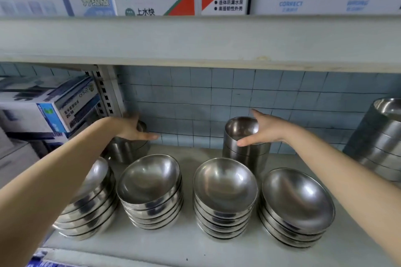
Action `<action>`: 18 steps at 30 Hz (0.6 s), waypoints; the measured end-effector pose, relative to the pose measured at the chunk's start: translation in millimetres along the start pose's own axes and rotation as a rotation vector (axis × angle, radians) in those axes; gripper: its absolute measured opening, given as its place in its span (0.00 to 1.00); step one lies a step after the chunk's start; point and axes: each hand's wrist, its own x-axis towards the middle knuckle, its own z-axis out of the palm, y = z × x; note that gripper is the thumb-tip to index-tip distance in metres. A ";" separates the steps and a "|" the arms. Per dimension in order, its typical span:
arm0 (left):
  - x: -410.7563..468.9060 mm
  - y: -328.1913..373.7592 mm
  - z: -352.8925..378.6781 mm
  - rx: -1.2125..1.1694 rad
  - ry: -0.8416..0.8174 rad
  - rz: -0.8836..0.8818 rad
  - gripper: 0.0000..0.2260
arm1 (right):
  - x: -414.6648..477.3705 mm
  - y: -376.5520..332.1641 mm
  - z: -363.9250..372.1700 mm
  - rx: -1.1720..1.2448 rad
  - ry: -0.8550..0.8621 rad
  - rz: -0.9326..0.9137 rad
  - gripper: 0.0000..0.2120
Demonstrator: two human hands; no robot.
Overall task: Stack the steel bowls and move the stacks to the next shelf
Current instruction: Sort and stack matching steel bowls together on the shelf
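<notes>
Several stacks of steel bowls stand on the white shelf [186,245]. In the front row are a far-left stack [91,208], a second stack [149,191], a third stack [224,199] and a right stack [297,208]. Behind them stand a back-left stack [128,149] and a taller back stack of straight-sided bowls [243,145]. My left hand [134,131] reaches over the back-left stack with its fingers straight and touches its top bowl. My right hand [260,129] is spread at the rim of the tall back stack, thumb up, fingers straight.
A large stack of bigger steel bowls [379,138] stands at the right edge. Cardboard boxes [50,106] fill the neighbouring shelf bay to the left, beyond a slotted upright [106,93]. The upper shelf board [195,39] hangs low overhead, with boxes on it. Blue tiles back the shelf.
</notes>
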 end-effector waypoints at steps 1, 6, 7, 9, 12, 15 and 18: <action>3.5 -2.9 1.6 -0.014 -0.016 0.006 0.55 | 0.0 -0.5 0.4 0.000 0.006 0.009 0.64; 21.0 -11.4 11.4 -0.016 -0.002 0.016 0.54 | 0.9 2.3 4.0 0.060 0.026 0.039 0.65; 21.4 -13.0 12.7 -0.020 0.004 0.030 0.52 | 0.7 3.1 4.5 0.066 0.028 0.045 0.65; 24.9 -20.7 14.4 -0.053 0.005 0.054 0.51 | 0.7 4.1 5.3 0.065 0.027 0.050 0.65; 55.7 -43.1 24.2 -0.116 0.061 0.029 0.63 | 0.2 4.5 5.7 0.070 0.022 0.050 0.65; 65.5 -52.6 30.4 -0.185 0.039 0.080 0.54 | -0.6 4.9 6.9 0.077 0.021 0.063 0.64; 51.2 -46.3 28.4 -0.252 0.053 0.087 0.53 | -1.4 4.0 7.4 0.076 0.016 0.069 0.64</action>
